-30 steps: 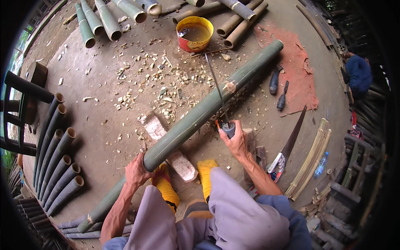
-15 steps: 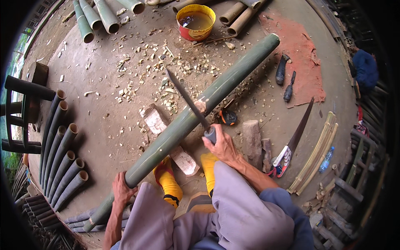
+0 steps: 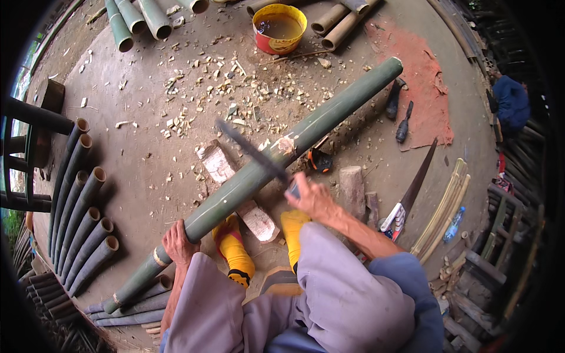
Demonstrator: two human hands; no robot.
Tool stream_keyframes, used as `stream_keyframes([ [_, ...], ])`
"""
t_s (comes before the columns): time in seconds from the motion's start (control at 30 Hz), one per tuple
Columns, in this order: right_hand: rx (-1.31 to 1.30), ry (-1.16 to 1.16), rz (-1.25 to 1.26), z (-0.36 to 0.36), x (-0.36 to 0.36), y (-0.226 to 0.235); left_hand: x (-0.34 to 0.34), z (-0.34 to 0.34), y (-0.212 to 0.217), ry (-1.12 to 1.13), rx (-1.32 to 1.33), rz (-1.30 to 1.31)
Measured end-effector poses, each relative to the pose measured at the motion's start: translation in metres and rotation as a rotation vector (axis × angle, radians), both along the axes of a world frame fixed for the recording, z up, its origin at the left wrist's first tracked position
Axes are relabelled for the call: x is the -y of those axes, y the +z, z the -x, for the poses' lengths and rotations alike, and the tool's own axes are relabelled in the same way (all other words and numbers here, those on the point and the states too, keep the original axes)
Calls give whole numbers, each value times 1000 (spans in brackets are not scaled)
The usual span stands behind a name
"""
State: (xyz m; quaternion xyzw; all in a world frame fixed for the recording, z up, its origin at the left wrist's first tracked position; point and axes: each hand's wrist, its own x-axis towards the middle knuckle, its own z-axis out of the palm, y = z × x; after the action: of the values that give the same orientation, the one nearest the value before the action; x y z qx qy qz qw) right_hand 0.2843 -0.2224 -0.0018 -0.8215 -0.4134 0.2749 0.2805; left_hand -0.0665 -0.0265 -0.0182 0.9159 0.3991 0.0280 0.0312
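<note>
Bamboo pole, long and green, is lying slantwise across the dirt floor, from the lower left near my knee up to the upper right beside the red patch. It is resting on a split wooden block in front of my yellow socks. My left hand is wrapping around the pole from below, fingers curled over it and gripping it tight. My right hand is closing around the handle of a long dark blade, and the blade is crossing over the pole close to a pale, chipped spot on its skin; it looks blurred, so I cannot tell if the edge is touching the bamboo. Pale wood chips are lying scattered beyond the pole. A yellow and red bucket is standing further away. A row of cut bamboo tubes is lying at my left, and a saw is lying at my right, near a short log.
</note>
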Motion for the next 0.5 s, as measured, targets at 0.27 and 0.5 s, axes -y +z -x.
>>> stream_keyframes([
  [0.27,-80,7,151,0,5,5,7,-3,5,33,-10,46],
  [0.5,246,249,28,26,2,11,4,-12,11,73,-65,95],
])
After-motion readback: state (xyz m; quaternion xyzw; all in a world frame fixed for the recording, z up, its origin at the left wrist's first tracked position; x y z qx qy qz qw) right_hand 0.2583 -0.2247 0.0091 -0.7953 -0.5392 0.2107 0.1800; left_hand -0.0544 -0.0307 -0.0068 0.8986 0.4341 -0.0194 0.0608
